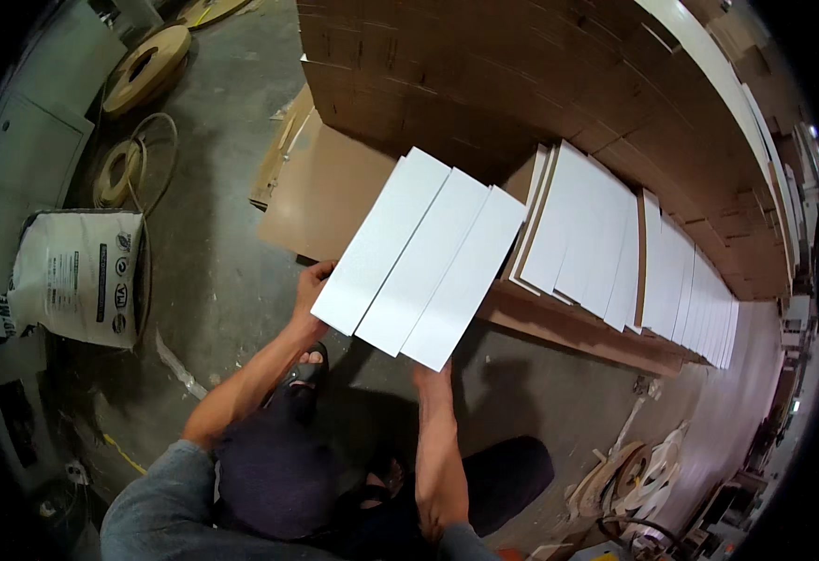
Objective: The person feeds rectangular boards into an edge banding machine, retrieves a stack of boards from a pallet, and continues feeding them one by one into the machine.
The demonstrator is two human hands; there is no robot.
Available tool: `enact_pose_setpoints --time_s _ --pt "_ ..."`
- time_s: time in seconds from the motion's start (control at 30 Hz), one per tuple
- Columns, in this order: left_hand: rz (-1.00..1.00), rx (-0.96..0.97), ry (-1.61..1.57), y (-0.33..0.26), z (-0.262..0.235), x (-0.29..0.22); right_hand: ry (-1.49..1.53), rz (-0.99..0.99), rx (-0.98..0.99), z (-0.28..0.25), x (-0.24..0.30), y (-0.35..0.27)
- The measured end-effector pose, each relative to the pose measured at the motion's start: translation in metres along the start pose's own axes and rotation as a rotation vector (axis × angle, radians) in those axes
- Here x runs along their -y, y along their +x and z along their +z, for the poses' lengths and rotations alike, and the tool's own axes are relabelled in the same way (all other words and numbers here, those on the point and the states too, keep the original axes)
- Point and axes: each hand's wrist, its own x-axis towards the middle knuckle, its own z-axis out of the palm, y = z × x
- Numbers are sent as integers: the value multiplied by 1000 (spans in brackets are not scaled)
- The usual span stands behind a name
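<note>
Three white rectangular panels [428,252] lie overlapped like fanned cards in front of me, tilted above the floor. My left hand [312,288] grips their left edge near the lower corner, fingers partly hidden underneath. At the near right corner, my right hand [433,376] holds them from below, and most of its fingers are out of sight behind the panels. Under their far end is a flat brown board [325,192]. Just right of them, a row of similar white panels [587,224] leans in overlapping order on a low brown base [578,332].
A tall stack of brown board edges [521,84] rises behind the panels. Left on the floor are a white printed sack [77,276], coiled strip [119,173] and a larger roll [147,70]. More strip coils [629,477] lie at the lower right. My feet are close below.
</note>
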Motion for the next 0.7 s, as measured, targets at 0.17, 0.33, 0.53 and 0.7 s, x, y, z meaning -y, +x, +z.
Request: enact_pose_setpoints --time_s 0.17,0.33,0.53,0.7 --pt "-58 -2 41 4 20 -4 265 -15 145 -42 -27 64" --pt "-77 -47 94 3 -19 9 -2 43 36 -28 -38 50" --pt "-322 28 232 3 -3 -20 -9 75 -6 -32 -20 25" --pt "-396 208 -40 17 6 -14 13 72 2 -33 -14 22"
